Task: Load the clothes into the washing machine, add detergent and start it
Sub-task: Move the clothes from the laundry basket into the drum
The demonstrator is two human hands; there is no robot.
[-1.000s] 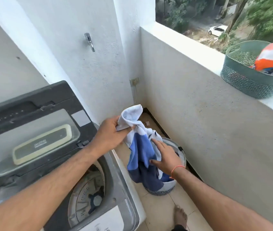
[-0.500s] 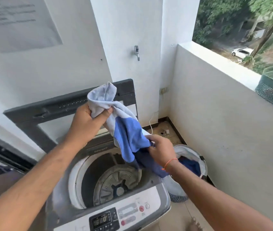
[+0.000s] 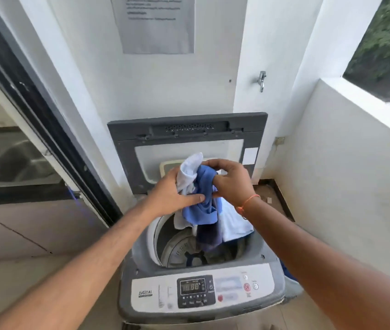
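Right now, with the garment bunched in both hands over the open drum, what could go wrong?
1. The blue and white garment hangs partly over the drum rim; released carelessly, a fold may drape outside the drum.
2. Left hand and right hand grip it bunched, so it could land wadded.
3. The raised lid stands close behind the hands.

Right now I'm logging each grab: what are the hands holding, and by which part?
Both hands, left and right, hold the blue-and-white garment by its bunched top; the rest hangs over the drum.
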